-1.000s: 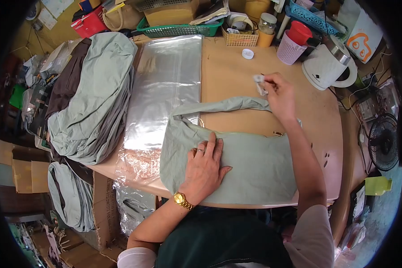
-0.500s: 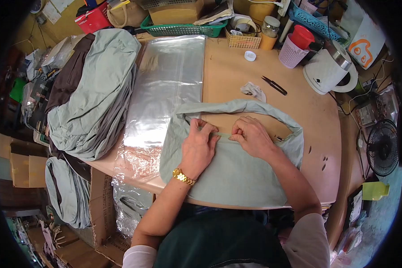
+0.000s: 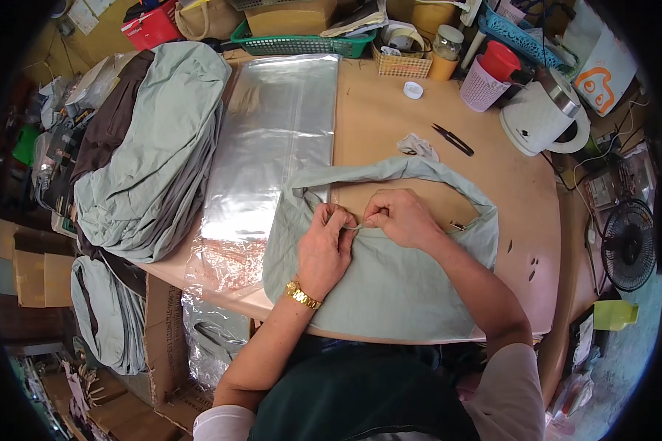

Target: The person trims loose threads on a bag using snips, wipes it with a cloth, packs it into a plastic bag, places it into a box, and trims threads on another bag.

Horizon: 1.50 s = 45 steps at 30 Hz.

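A pale grey-green fabric bag (image 3: 397, 287) lies flat on the table before me, its strap curving round the far side. My left hand (image 3: 327, 239), with a gold watch (image 3: 301, 294) on the wrist, pinches the bag's upper edge left of its middle. Close beside it, my right hand (image 3: 397, 217) pinches the same edge, fingertips nearly meeting the left ones. A small metal zipper pull (image 3: 457, 226) shows at the opening's right end. What lies right between the fingertips is too small to make out.
Clear plastic sheets (image 3: 279, 132) lie left of the bag, beside a pile of similar bags (image 3: 162, 147). Beyond the bag are black thread snips (image 3: 453, 140), a crumpled white scrap (image 3: 418, 146) and a white lid (image 3: 413, 90). A white kettle (image 3: 537, 110) stands at the right.
My right hand has slid left along the bag's edge, closing the gap to my left hand. The edge between the fingers is now slightly raised and bunched.
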### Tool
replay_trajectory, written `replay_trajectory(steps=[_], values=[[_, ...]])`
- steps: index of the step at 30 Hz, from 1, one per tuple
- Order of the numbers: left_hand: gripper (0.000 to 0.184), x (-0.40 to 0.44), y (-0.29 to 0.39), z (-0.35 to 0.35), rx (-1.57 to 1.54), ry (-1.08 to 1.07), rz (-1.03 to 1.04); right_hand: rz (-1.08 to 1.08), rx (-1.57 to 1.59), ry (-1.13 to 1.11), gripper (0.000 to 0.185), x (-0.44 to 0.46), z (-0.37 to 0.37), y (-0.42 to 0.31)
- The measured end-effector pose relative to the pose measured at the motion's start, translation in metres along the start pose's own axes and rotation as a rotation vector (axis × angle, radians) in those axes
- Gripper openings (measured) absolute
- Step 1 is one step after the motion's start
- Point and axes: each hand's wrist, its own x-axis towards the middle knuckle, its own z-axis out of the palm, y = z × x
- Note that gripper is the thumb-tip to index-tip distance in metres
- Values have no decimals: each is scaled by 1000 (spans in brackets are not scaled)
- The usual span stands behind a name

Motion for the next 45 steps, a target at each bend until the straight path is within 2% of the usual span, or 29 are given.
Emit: replay_trajectory(steps=[1,2,4,5,7,8,10,11,13,14,16,20,22,23,25,26,28,29,31,33,35,36,38,41,43,45], values=[[22,0,0,0,-4,4,-1,89,130,28,9,1,3,3],[22,0,-1,0,-6,1,-1,88,123,26,9,5,4,14],[21,-1,0,0,-11,1,-5,59,400,239,10,13,0,34],[21,-1,0,-1,-11,0,-4,58,396,239,10,14,-4,36],[21,0,0,-2,-13,1,-3,127,743,314,12,13,-14,30],[21,-1,0,-2,-3,-7,-6,127,740,312,12,11,-16,34],[21,-1,0,-2,4,-12,-12,77,643,101,7,8,-16,38],[20,-1,-1,-2,6,-8,-1,78,640,100,7,4,-11,35],[20,-1,-1,-2,5,-3,7,-5,149,35,10,-6,-2,4],[21,-1,0,-2,5,-11,-2,-3,148,33,10,-5,-2,-5],[21,-1,0,-2,5,-18,-11,99,-67,-37,11,-3,-3,-15],[21,-1,-1,-2,-4,-9,-3,57,-38,108,10,-2,16,11],[21,-1,-1,-1,-10,-7,4,64,309,307,11,2,25,27],[21,-2,-2,-1,-6,-12,-7,65,308,307,11,3,22,34],[21,-1,-2,-1,-1,-14,-16,65,655,363,16,10,8,35],[21,-1,-2,-1,-3,-11,-5,64,654,362,16,8,1,36],[21,-1,-1,-4,-6,-8,6,90,835,99,17,3,-14,31],[21,-1,2,-6,-17,-27,-6,89,835,100,17,0,-19,25],[21,1,1,-6,-29,-43,-19,-212,236,519,13,-11,-33,-3],[20,-3,-7,-1,-70,-17,15,-169,-243,683,16,-2,-74,-4],[17,-5,-11,0,-77,-50,-11,-187,-785,798,24,13,-101,40],[15,-5,-11,0,-82,-76,-39,-185,-787,802,24,16,-104,61],[15,-1,-1,-2,-89,-45,-26,128,-805,549,22,24,-103,97],[20,-2,-3,-1,-32,-16,17,110,-764,501,20,40,-107,130],[23,-3,-2,0,28,-29,58,81,-735,463,18,41,-112,116],[13,-3,9,1,197,-93,40,59,-708,433,17,38,-114,104]])
